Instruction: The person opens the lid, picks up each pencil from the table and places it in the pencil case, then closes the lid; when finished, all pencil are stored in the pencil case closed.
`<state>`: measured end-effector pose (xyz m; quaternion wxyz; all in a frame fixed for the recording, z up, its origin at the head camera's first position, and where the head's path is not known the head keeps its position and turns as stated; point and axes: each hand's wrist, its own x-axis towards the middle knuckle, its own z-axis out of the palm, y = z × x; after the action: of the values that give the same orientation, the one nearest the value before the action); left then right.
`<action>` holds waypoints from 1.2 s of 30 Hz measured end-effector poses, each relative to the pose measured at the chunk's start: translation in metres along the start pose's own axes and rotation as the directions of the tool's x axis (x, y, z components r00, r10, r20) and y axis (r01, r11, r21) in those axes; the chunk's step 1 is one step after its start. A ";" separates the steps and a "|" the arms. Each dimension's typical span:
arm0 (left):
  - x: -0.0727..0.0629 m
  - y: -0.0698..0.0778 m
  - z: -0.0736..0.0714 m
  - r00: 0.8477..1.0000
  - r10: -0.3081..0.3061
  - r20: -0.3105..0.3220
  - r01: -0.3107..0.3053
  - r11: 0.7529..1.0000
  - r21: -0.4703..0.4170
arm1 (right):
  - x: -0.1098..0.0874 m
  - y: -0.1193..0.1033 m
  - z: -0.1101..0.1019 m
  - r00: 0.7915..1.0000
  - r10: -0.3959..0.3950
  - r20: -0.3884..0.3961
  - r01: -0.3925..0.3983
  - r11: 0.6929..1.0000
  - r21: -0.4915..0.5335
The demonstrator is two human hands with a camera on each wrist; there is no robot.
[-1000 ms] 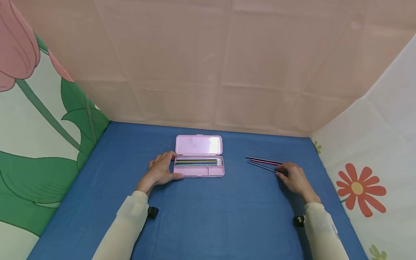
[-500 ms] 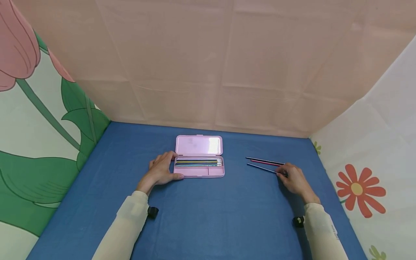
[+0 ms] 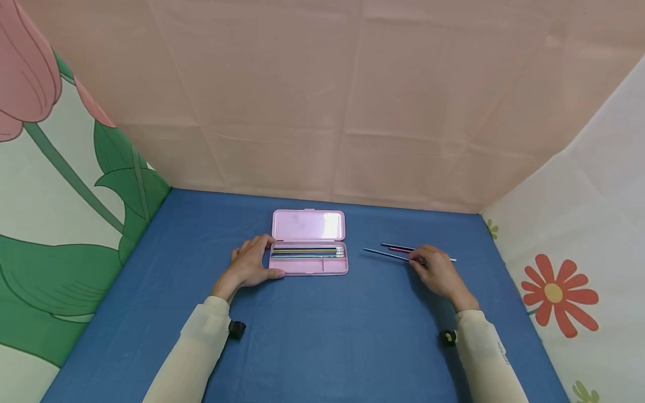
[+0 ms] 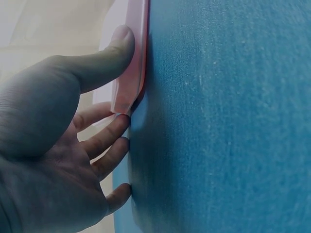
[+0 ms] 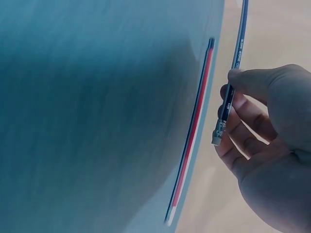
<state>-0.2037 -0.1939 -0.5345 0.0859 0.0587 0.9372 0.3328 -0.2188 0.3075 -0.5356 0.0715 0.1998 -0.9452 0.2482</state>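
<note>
A pink pencil case (image 3: 302, 267) lies with its lid folded back, several pencils side by side in its rear compartment. My left hand (image 3: 248, 262) holds the case at its left end, thumb (image 4: 124, 46) on the front wall and fingertips around the corner. My right hand (image 3: 437, 270) pinches a dark blue pencil (image 5: 239, 46) between thumb and fingers near its eraser end. In the head view this pencil slants left toward the case, raised above the cloth. Below the hand, a red pencil (image 5: 194, 124) and a dark pencil beside it lie on the cloth.
Blue cloth (image 3: 322, 336) covers the table. A beige curtain (image 3: 327, 112) stands behind it, with a flower-printed panel (image 3: 594, 235) at the right and a tulip-printed one (image 3: 75, 196) at the left.
My right hand has lifted the pencil it pinches off the cloth and moved left with it, leaving the red and dark pencils lying. The left hand and the case have stayed put.
</note>
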 end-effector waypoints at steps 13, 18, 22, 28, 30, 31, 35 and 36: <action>-0.004 0.004 -0.003 1.000 -0.001 0.000 0.001 1.000 0.001 | 0.030 -0.037 0.022 0.995 -0.097 0.015 0.096 0.995 0.038; -0.003 0.004 -0.003 1.000 0.002 0.005 -0.002 1.000 0.013 | 0.039 -0.049 0.027 0.992 -0.124 0.018 0.123 0.991 0.046; -0.004 0.003 -0.002 1.000 -0.005 0.009 0.005 1.000 0.016 | 0.045 -0.056 0.032 0.991 -0.130 0.023 0.129 0.990 0.054; -0.003 0.005 -0.003 1.000 -0.026 0.015 0.026 1.000 0.014 | 0.053 -0.067 0.040 0.988 -0.149 0.034 0.147 0.987 0.056; -0.002 0.007 -0.004 0.999 -0.030 0.021 0.029 0.999 0.018 | 0.055 -0.071 0.043 0.987 -0.157 0.039 0.155 0.986 0.053; -0.002 0.007 -0.004 0.999 -0.030 0.023 0.029 0.999 0.019 | 0.056 -0.073 0.044 0.986 -0.163 0.041 0.160 0.986 0.052; -0.002 0.006 -0.003 0.999 -0.027 0.024 0.026 0.999 0.029 | 0.062 -0.082 0.048 0.981 -0.189 0.051 0.187 0.981 0.056; -0.001 0.006 -0.002 1.000 -0.023 0.020 0.022 0.999 0.028 | 0.064 -0.085 0.048 0.980 -0.194 0.054 0.191 0.980 0.056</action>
<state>-0.2026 -0.1911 -0.5292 0.0981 0.0526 0.9414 0.3184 -0.2433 0.1939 -0.5252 0.0621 0.2992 -0.9166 0.2578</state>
